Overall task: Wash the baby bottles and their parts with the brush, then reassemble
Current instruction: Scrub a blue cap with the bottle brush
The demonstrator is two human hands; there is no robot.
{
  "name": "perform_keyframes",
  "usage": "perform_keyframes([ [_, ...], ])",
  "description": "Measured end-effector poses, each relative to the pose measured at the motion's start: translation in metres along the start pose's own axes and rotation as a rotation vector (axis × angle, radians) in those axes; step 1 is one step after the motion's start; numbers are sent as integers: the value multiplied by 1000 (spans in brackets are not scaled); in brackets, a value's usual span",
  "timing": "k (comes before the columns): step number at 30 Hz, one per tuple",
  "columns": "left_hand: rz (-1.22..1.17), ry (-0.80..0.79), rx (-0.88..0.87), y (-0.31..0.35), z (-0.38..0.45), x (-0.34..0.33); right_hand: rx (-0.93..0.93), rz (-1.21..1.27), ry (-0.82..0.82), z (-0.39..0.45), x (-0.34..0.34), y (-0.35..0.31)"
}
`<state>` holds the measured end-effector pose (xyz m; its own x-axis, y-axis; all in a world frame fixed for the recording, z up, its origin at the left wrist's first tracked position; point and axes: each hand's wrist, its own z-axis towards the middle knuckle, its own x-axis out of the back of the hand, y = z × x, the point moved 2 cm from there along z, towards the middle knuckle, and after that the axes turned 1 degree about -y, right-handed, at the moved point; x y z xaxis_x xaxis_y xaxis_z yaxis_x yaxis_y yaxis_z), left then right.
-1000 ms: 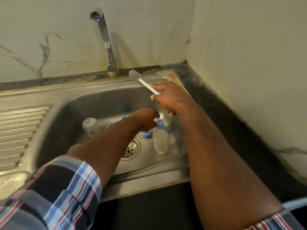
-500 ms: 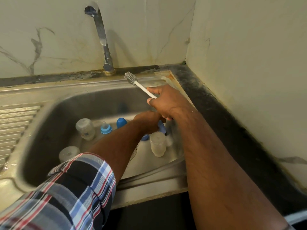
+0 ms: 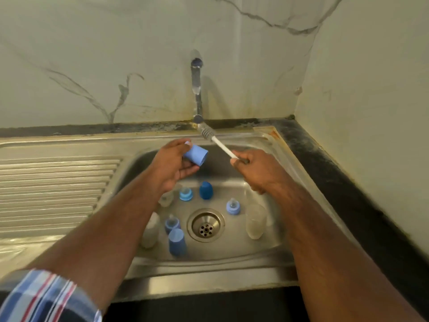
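left hand (image 3: 173, 165) fingers curl around a light blue cap (image 3: 195, 155) above the sink (image 3: 274, 254). right hand (image 3: 257, 169) fingers clamp a white brush (image 3: 214, 140) handle. no readable writing.

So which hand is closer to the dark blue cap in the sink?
Left. The left hand is just above-left of the dark blue cap; the right hand is farther off, up-right.

Clear bottle (image 3: 166, 198) half behind the left wrist; brush (image 3: 217, 142) handle's end inside the right hand (image 3: 257, 170).
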<state>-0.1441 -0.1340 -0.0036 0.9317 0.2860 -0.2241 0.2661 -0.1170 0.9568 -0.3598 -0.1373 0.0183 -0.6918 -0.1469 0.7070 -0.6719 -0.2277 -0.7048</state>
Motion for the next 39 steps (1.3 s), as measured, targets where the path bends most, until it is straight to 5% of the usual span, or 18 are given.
perform_keyframes([
  [6, -276, 127, 14, -2, -16, 55, -31, 122, -116, -7, -22, -19],
  [23, -245, 87, -7, -7, 8, 54, 236, -689, 12, -10, -59, -46],
  [31, -302, 47, -52, -5, 11, 63, 221, -249, -93, -11, -58, -52],
  [39, -274, 48, -70, -7, 11, 60, 159, -421, -63, -16, -65, -60],
])
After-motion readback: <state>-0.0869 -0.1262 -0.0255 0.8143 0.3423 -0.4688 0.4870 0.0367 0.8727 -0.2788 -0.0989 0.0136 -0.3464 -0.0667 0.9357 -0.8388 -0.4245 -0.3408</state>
